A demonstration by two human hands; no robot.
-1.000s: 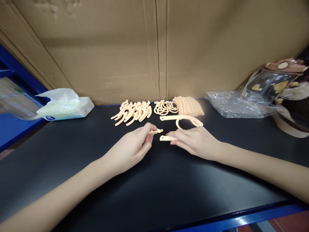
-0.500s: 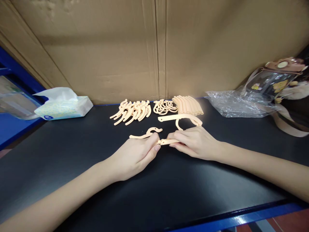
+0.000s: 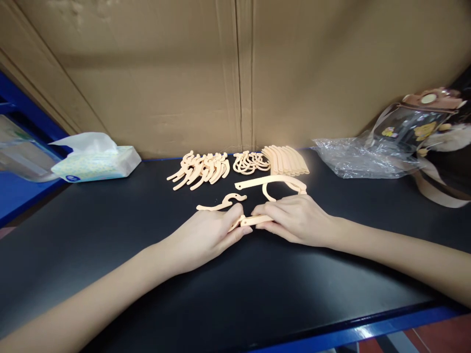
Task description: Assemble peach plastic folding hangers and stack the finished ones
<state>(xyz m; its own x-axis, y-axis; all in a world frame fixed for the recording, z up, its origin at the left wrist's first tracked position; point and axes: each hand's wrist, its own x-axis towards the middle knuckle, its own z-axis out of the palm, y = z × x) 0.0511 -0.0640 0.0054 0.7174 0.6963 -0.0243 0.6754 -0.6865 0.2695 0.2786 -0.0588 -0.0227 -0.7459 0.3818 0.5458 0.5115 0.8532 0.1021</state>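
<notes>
Over the black tabletop (image 3: 257,284), a slim, holed cream plastic bar (image 3: 256,220) is pinched by the closed right hand (image 3: 296,219); its end is met by a small cream plastic piece (image 3: 235,224) clasped in the closed left hand (image 3: 209,235). Beyond, a curved cream plastic hook (image 3: 222,203) is laid.

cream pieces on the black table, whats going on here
A person's right hand holds a cream strip, and the left hand grips another piece against the strip's end; whether they are joined is unclear. A hooked piece lies just beyond the left hand, a long curved piece beyond the right. Three piles sit farther back on the table.
</notes>
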